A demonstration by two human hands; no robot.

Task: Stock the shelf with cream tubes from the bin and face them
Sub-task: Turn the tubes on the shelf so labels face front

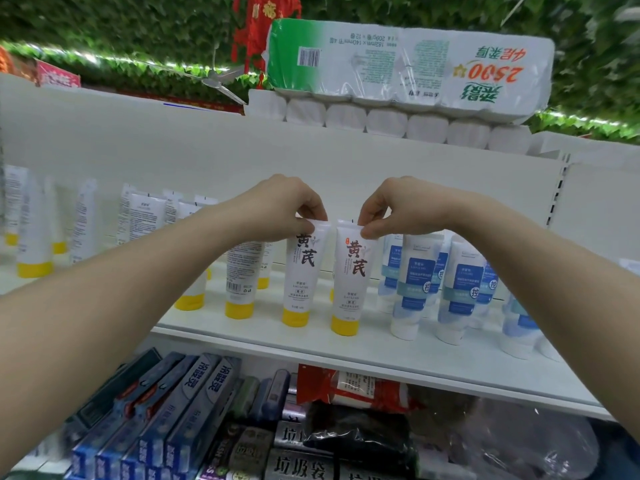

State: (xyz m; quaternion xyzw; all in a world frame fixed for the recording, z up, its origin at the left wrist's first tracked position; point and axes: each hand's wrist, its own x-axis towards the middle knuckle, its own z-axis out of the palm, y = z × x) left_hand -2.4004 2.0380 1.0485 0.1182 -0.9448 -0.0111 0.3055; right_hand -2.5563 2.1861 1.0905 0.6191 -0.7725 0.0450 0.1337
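Two hands reach to the white shelf (363,344). The left hand (287,206) pinches the top of one yellow-capped cream tube (302,275). The right hand (391,209) pinches the top of the next tube (350,282). Both tubes stand cap down, just beside each other, labels facing out. Blue tubes (412,282) stand close on the right. Toothpaste boxes (180,410) lie below.

Toilet paper pack (408,67) lies atop the unit; blue toothpaste boxes (162,420) and bin-bag rolls (301,459) below.
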